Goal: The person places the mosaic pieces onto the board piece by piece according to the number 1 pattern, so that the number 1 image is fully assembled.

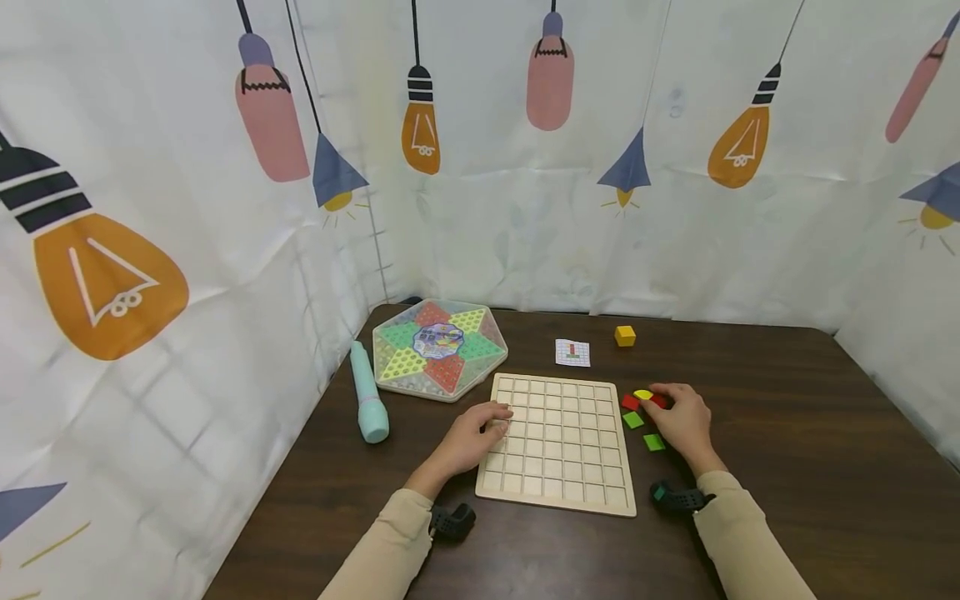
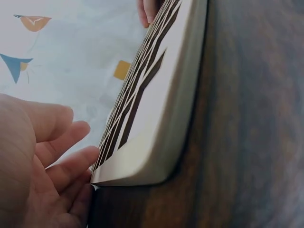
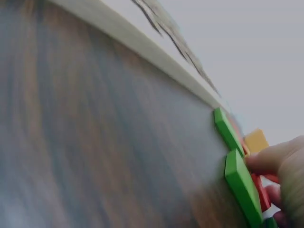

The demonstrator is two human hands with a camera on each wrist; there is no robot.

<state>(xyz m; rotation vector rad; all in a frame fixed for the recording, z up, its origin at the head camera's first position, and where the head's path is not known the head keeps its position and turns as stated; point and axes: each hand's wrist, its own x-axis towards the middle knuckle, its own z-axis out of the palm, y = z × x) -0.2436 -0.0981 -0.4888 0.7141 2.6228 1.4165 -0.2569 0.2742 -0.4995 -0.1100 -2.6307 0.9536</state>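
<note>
Board (image 1: pixel 552 450) on table (image 1: pixel 810 450)
Tiles (image 1: pixel 633 420) lie to its right, a card (image 1: pixel 572 352) behind, a cube (image 1: pixel 625 336) right of the card, a game box (image 1: pixel 438 343) back left.

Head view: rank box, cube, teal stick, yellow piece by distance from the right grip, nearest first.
1. Yellow piece: by the right grip, on its left.
2. Cube: ahead, slightly left.
3. Box: left, toward the back.
4. Teal stick: far left, beside the box.

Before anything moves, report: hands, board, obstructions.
Left hand at the grid board's left edge. Right hand among coloured tiles, grip unclear. Board flat, no tiles visible on it. Yellow cube and card beyond it, likely out of the way.
</note>
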